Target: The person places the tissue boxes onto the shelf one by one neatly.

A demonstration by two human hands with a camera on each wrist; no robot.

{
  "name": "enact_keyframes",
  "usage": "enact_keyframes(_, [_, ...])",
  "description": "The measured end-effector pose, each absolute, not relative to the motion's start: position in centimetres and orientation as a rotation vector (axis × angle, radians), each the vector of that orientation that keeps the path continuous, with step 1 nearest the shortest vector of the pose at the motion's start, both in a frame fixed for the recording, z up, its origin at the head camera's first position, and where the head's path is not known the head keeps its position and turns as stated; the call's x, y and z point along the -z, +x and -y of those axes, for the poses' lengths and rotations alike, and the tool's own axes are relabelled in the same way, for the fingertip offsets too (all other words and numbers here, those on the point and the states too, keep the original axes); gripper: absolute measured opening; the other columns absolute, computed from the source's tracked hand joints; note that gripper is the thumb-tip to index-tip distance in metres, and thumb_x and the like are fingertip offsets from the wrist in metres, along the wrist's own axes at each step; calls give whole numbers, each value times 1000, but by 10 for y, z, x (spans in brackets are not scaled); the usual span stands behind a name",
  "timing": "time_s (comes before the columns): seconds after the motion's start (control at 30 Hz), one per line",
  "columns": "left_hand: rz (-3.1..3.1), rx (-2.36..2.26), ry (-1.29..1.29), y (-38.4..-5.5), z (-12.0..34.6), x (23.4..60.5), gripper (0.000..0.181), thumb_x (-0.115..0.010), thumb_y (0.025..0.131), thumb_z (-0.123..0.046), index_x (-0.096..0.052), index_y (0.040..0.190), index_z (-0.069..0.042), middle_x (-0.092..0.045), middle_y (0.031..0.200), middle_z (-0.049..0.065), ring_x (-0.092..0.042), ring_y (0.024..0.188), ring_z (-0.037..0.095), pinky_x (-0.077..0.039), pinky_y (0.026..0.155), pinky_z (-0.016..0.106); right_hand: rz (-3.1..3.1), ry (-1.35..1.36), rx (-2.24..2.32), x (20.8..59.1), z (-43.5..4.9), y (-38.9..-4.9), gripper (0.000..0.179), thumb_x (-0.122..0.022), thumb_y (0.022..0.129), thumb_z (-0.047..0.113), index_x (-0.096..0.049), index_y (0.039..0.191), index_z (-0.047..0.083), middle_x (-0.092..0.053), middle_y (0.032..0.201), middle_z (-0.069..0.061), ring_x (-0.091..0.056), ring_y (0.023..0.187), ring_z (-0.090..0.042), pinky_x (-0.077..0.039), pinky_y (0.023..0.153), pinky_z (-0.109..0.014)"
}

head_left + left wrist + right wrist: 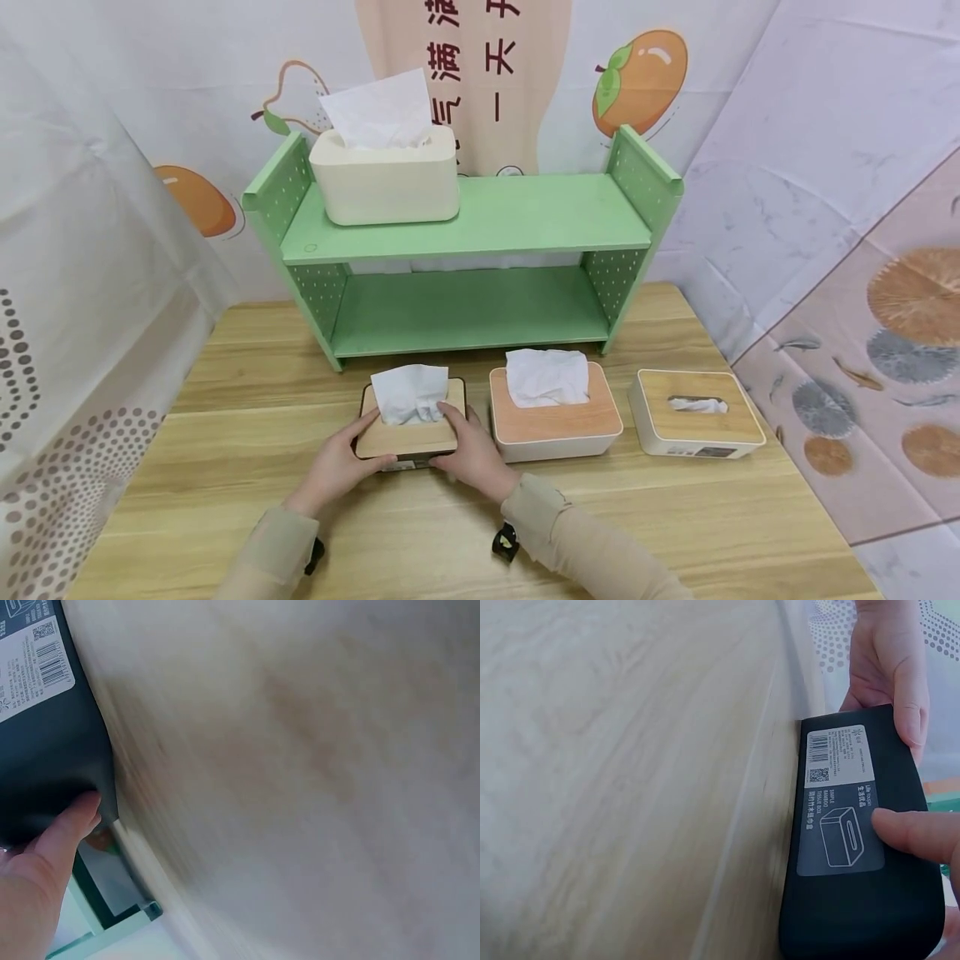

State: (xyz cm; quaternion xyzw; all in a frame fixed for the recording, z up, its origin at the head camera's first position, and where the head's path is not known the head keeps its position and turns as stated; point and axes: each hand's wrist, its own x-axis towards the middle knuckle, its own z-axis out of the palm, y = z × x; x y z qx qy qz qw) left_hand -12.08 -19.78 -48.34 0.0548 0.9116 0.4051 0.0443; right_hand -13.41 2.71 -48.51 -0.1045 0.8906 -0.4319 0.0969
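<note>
A black tissue box [408, 439] with a pale wooden lid and a white tissue [411, 396] sticking up sits on the table in front of the shelf. My left hand [341, 468] grips its left side, thumb at the front. On the opposite side my right hand [477, 458] holds it, thumb on the front face and a fingertip near the tissue. The right wrist view shows the box's black front [855, 915] with a printed label [844, 799], the right thumb [915, 834] touching beside it. In the left wrist view, the left thumb [67, 829] presses the black wall.
Just right of the held box stands a white tissue box [555, 423] with an orange-brown lid. Farther right is another wooden-lidded tissue box [712, 425]. Behind is a green two-tier shelf [525, 217], a cream tissue box [386, 187] on its upper left. All stand on a wooden table [247, 400].
</note>
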Motion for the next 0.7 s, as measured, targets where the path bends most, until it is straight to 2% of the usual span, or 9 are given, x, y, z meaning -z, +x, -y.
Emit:
enact_keyframes(0.2, [-2786,-1262,131,-119,198,482,85,-81,73,-36,-43,141,-4,-45,141,24,-44,128,42,-38,103,52,-2648,-320,1302,483,-26,-134,86,-85,68,11,-42,142,17,-34,145,-29,-54,116,-39,-50,89,-45])
enact_keyframes(0.33, [-2803,-1291,116,-118,199,480,85,-81,73,-36,-42,142,-5,-45,141,23,-47,126,38,-42,99,49,-2692,-373,1318,479,-25,-134,79,-84,69,12,-48,138,16,-34,144,-29,-55,114,-38,-50,89,-45])
enact_keyframes(0.5, [-2842,-1304,125,-115,200,470,82,-81,74,-34,-44,141,-5,-48,139,22,-50,124,36,-44,96,48,-2714,-435,1353,475,-23,-135,68,-83,72,15,-54,134,14,-31,148,-26,-49,123,-36,-47,96,-43])
enact_keyframes(0.7, [-2886,-1292,100,-111,200,459,78,-80,75,-33,-47,139,-5,-49,138,23,-50,123,39,-43,98,50,-2727,-465,1383,470,-22,-133,68,-82,74,18,-54,135,17,-34,148,-21,-47,126,-34,-45,98,-43])
